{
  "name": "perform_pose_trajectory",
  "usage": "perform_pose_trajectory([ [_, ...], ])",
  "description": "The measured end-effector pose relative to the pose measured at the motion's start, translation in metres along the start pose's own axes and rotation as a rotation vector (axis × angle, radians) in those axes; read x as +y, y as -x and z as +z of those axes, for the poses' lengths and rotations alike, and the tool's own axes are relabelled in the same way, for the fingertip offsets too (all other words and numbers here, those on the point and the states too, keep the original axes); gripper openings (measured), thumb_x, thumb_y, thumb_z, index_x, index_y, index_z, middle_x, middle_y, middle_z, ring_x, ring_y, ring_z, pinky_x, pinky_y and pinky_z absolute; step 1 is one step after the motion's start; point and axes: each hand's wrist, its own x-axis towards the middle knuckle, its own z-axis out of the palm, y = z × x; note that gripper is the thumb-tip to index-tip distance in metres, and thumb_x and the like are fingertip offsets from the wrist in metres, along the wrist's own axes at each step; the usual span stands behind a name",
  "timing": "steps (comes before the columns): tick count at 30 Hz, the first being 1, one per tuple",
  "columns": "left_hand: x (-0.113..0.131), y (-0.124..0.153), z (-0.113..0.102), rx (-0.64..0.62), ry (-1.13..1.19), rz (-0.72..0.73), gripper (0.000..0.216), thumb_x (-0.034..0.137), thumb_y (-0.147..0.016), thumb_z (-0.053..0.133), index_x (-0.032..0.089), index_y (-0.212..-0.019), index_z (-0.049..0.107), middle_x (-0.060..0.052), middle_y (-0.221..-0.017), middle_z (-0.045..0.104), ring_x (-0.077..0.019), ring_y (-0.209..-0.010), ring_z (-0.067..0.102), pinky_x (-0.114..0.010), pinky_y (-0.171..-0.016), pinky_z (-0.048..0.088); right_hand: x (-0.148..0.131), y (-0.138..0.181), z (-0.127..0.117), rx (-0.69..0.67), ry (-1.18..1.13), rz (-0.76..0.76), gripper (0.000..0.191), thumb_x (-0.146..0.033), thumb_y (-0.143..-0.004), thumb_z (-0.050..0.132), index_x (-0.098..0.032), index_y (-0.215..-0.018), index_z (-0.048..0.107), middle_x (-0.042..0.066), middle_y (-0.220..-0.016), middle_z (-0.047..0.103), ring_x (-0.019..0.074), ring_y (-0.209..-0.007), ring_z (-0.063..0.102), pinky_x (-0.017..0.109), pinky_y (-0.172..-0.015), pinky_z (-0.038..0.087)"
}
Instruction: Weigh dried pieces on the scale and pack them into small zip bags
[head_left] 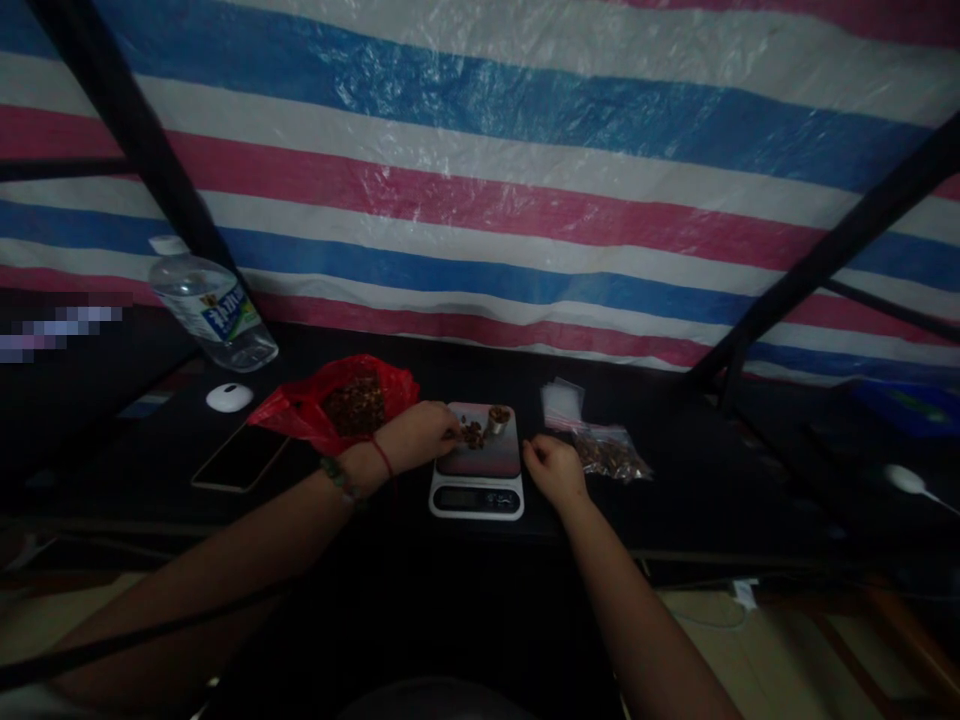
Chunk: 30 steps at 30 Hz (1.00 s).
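In my head view, my left hand (420, 435) reaches over the digital scale (480, 466), fingers drawn together at a small pile of dried brown pieces (472, 436); I can't tell whether I grip any. Beyond those fingertips, a small metal cup (497, 426) of similar pieces stands on the platform. My right hand (556, 470) is loosely curled on the counter (697, 480) just beside the scale, its hold unclear. Right of it lies a filled zip bag (613, 456). An open red plastic bag (289, 413) of brown pieces sits beyond my left wrist.
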Motion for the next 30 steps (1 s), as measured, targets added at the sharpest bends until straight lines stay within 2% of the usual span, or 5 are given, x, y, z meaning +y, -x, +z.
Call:
perform_pose_trajectory([
  [5, 0.001, -0.008, 0.014, -0.012, 0.032, 0.075, 0.021, 0.022, -0.083, 0.053, 0.018, -0.076, 0.071, -0.008, -0.081, 0.069, -0.0192, -0.081, 0.063, -0.029, -0.078, 0.047, -0.002, 0.000, -0.002, -0.008, -0.012, 0.005, 0.032, -0.034, -0.087, 0.046, -0.020, -0.059, 0.051, 0.001, -0.061, 0.057, 0.0123, -0.058, 0.052, 0.024, -0.057, 0.030],
  [12, 0.005, -0.009, 0.015, -0.024, 0.100, 0.111, 0.020, 0.020, -0.085, 0.053, 0.020, -0.088, 0.072, -0.006, -0.091, 0.070, -0.0190, -0.090, 0.063, -0.029, -0.084, 0.047, -0.001, -0.001, -0.003, -0.015, -0.020, -0.004, 0.033, -0.035, -0.088, 0.045, -0.020, -0.059, 0.051, 0.001, -0.061, 0.058, 0.0125, -0.058, 0.052, 0.024, -0.056, 0.030],
  [20, 0.006, 0.017, -0.001, 0.167, 0.240, -0.014, 0.021, 0.021, -0.084, 0.055, 0.022, -0.101, 0.068, -0.004, -0.104, 0.068, -0.0176, -0.097, 0.061, -0.029, -0.089, 0.047, -0.002, 0.000, -0.002, -0.026, -0.022, 0.010, 0.033, -0.036, -0.088, 0.045, -0.019, -0.059, 0.052, 0.002, -0.061, 0.059, 0.0124, -0.058, 0.052, 0.024, -0.056, 0.029],
  [24, -0.009, 0.036, -0.003, 0.286, 0.253, -0.109, 0.020, 0.026, -0.086, 0.054, 0.020, -0.099, 0.068, -0.005, -0.101, 0.068, -0.0185, -0.095, 0.062, -0.030, -0.088, 0.049, -0.002, 0.000, -0.003, -0.048, -0.009, 0.001, 0.033, -0.036, -0.088, 0.044, -0.020, -0.060, 0.053, 0.002, -0.062, 0.059, 0.0130, -0.060, 0.052, 0.025, -0.057, 0.030],
  [30, -0.056, 0.062, -0.002, 0.374, 0.109, -0.270, 0.026, 0.025, -0.088, 0.045, 0.019, -0.103, 0.066, -0.006, -0.112, 0.066, -0.0224, -0.108, 0.058, -0.035, -0.100, 0.042, -0.002, 0.000, -0.002, -0.025, 0.043, 0.028, 0.033, -0.035, -0.087, 0.046, -0.019, -0.059, 0.053, 0.001, -0.060, 0.057, 0.0126, -0.057, 0.050, 0.026, -0.055, 0.027],
])
